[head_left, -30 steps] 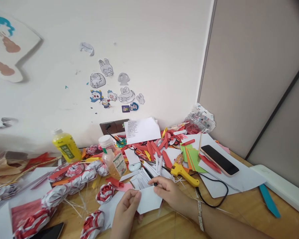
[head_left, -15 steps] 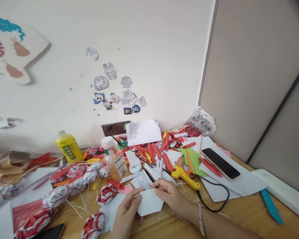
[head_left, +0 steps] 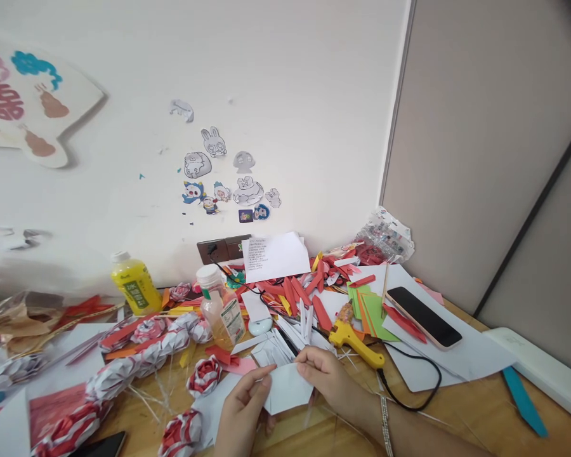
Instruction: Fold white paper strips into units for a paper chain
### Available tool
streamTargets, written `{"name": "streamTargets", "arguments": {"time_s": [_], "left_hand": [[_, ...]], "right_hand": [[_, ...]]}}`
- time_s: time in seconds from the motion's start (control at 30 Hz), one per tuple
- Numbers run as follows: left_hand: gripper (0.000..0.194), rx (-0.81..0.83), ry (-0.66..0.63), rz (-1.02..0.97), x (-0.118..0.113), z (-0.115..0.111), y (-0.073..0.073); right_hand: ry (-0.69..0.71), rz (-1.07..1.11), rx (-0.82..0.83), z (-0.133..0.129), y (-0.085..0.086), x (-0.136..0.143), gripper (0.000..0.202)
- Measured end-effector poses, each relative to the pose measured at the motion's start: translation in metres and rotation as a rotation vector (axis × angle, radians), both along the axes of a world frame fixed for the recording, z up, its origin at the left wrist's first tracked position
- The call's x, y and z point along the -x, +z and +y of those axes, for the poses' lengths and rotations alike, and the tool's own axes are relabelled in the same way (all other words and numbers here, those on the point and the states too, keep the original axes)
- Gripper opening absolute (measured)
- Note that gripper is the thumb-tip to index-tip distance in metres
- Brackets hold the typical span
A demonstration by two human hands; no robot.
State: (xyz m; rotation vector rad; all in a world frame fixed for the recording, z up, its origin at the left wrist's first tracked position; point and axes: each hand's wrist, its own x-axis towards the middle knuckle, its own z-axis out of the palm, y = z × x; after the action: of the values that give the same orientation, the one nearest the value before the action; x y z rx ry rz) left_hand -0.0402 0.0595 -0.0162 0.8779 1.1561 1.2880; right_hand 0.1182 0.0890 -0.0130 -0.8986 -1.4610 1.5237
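Note:
A small white paper piece (head_left: 288,388) is held between both hands at the lower middle. My left hand (head_left: 245,403) pinches its left edge between thumb and fingers. At its upper right corner, my right hand (head_left: 326,377) grips it with thumb and bent fingers. Folded white paper strips (head_left: 269,352) lie just behind the hands. A red and white paper rose (head_left: 203,376) sits left of my left hand, and a yellow glue gun (head_left: 354,343) rests beyond my right hand.
A phone (head_left: 423,317) lies on white paper at the right. Green paper (head_left: 371,312), red folded strips (head_left: 297,292), a clear jar (head_left: 221,311) and a yellow bottle (head_left: 136,284) stand or lie behind. Twisted paper flowers (head_left: 143,355) spread leftward; a teal strip (head_left: 524,401) lies far right.
The camera view has shifted slightly, so the scenery sits a little lower and further right. Both hands keep hold of the white paper, which has tilted slightly.

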Motion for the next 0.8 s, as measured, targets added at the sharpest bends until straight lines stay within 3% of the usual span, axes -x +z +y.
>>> {"name": "streamTargets", "arguments": {"time_s": [0.3,0.43,0.53,0.8], "left_hand": [[0.023,-0.004,-0.101,-0.047,0.000,0.000,0.001],[0.030,0.001,-0.141,0.015,0.002,0.002,-0.007],[0.033,-0.001,-0.136,0.043,0.002,0.001,-0.009],[0.032,-0.010,-0.083,0.072,-0.004,-0.005,0.001]], "right_hand": [[0.011,0.020,-0.008,0.000,-0.004,-0.002,0.030],[-0.039,-0.040,-0.110,-0.001,-0.002,-0.001,0.029],[-0.050,-0.076,-0.154,-0.001,-0.001,-0.002,0.030],[-0.106,-0.168,-0.223,0.000,-0.004,0.000,0.032]]}}
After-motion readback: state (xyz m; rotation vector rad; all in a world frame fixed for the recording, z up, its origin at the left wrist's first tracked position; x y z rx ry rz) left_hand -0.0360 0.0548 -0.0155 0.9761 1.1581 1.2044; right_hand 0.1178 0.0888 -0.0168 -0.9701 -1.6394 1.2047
